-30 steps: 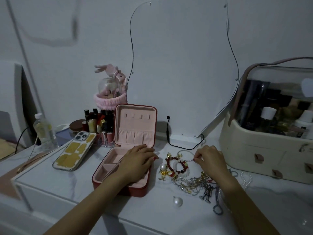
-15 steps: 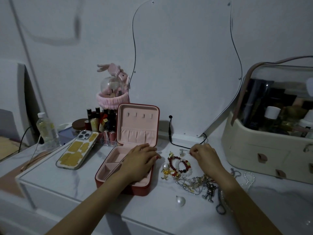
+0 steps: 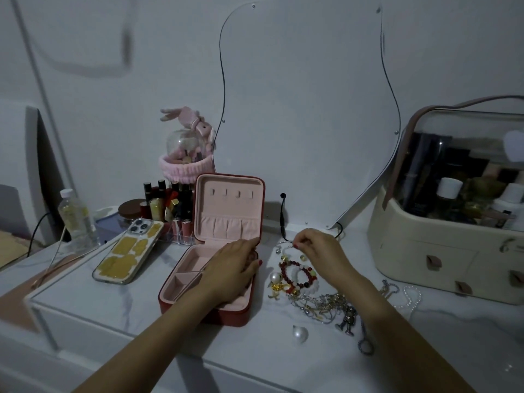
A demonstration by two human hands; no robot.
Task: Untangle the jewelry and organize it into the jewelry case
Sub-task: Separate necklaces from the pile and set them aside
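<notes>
The right hand (image 3: 320,252) has shifted back from the tangled jewelry pile (image 3: 320,302) and now pinches 1 thin silver bangle (image 3: 285,243) clear of it, the untangling seemingly begun, while the left hand (image 3: 229,269) lies flat-fingered on the 1 open, empty jewelry case (image 3: 204,300) beside 2 beaded bracelets (image 3: 297,275) and 2 loose pearls (image 3: 300,333).

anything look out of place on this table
Yes: one loose pearl lies alone at the table's near edge, apart from the tangled chains, where it could roll off. The jewelry case stands open, apparently empty.
</notes>
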